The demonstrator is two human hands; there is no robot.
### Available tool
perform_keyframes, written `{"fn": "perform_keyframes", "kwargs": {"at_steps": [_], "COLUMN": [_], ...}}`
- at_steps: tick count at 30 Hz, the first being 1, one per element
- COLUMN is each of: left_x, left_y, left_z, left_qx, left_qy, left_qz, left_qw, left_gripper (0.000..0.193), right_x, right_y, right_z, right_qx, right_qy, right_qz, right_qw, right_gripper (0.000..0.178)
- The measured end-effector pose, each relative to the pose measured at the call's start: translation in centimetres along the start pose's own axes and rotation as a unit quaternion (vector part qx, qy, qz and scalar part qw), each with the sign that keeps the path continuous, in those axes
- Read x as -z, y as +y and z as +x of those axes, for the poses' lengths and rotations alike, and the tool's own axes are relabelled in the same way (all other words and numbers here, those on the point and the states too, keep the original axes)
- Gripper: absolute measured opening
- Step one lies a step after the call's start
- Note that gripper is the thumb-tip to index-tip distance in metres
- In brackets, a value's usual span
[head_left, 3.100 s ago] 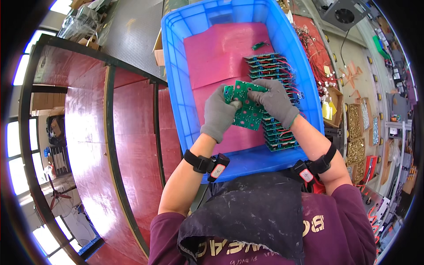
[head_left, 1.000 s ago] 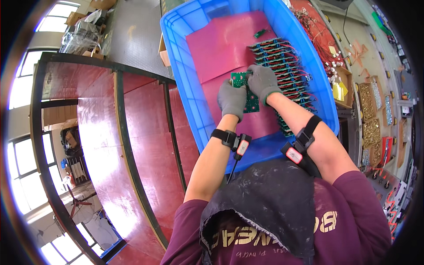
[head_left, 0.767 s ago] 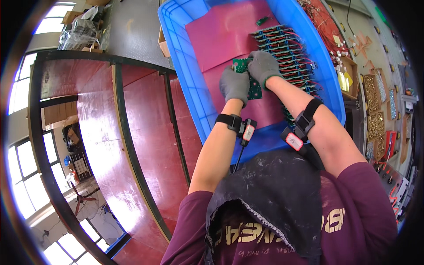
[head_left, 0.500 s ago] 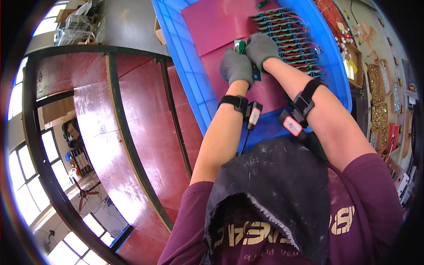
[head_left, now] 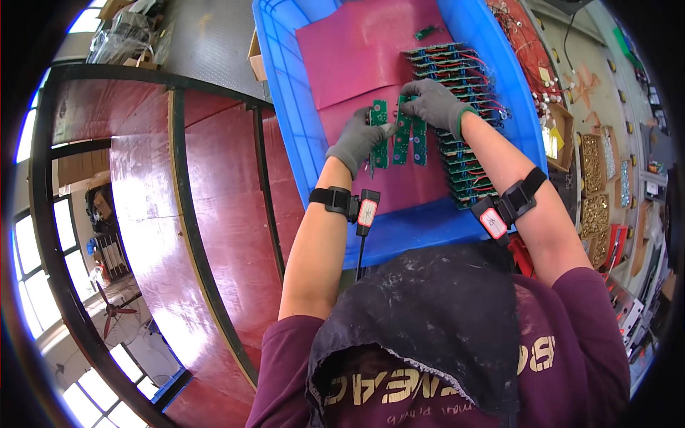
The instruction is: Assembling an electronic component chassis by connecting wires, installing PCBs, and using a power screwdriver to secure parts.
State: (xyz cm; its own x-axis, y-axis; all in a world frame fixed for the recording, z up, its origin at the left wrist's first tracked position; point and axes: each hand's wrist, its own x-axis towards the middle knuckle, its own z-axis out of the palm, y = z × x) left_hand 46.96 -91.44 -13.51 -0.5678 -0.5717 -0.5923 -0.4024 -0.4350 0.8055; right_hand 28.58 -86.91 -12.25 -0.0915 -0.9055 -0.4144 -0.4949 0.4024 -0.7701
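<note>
Inside a blue plastic bin [head_left: 285,93], over a dark red sheet [head_left: 349,57], both of my grey-gloved hands work at narrow green circuit boards. My left hand [head_left: 359,140] is closed on the left circuit board [head_left: 380,153], its fingers along that board's left side. My right hand [head_left: 435,104] pinches the upper end of the middle circuit board [head_left: 402,143]. Close beside that one is a third circuit board [head_left: 419,146]; whether my right hand also holds it I cannot tell. To the right stands a long row of stacked circuit boards [head_left: 457,157] with red wires.
A small green part [head_left: 426,33] lies on the red sheet near the far end. Beyond the bin's right wall are bundled red wires [head_left: 517,36] and trays of small brass-coloured parts [head_left: 594,182]. A dark-framed red panel structure [head_left: 185,178] stands left of the bin.
My hands have moved apart and nearer to me. The boards, bunched between my hands before, now show side by side. The bin sits lower in view.
</note>
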Motion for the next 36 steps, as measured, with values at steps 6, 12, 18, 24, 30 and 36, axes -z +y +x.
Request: {"fn": "perform_keyframes", "kwargs": {"at_steps": [6,12,18,24,30,36], "left_x": [-0.1,-2.4,-3.8,-3.6,0.9,-0.3], "left_y": [-0.2,-0.7,-1.0,-2.7,-2.3,-2.2], "left_z": [-1.2,-1.8,-1.1,-2.4,-2.5,1.2], "left_qx": [-0.122,-0.017,0.031,0.108,0.078,0.169], "left_qy": [0.115,-0.043,0.033,-0.114,0.021,0.188], "left_qz": [0.344,-0.079,0.047,0.154,0.399,0.463], "left_qw": [0.924,0.996,0.998,0.976,0.914,0.85], "left_gripper": [0.057,0.039,0.024,0.025,0.049,0.032], "right_x": [0.6,-0.7,-2.6,-2.1,-1.5,-6.5], "right_y": [0.1,-1.5,-1.1,-1.1,-0.5,-0.2], "right_z": [-0.8,-1.8,-3.8,-6.9,-3.9,3.6], "right_qx": [0.075,0.072,0.076,0.2,0.162,0.275], "right_qy": [0.019,0.121,0.198,0.119,-0.071,0.121], "right_qz": [0.019,0.042,0.016,-0.151,-0.253,-0.404], "right_qw": [0.997,0.989,0.977,0.961,0.951,0.864], "right_gripper": [0.03,0.023,0.013,0.014,0.026,0.029]}}
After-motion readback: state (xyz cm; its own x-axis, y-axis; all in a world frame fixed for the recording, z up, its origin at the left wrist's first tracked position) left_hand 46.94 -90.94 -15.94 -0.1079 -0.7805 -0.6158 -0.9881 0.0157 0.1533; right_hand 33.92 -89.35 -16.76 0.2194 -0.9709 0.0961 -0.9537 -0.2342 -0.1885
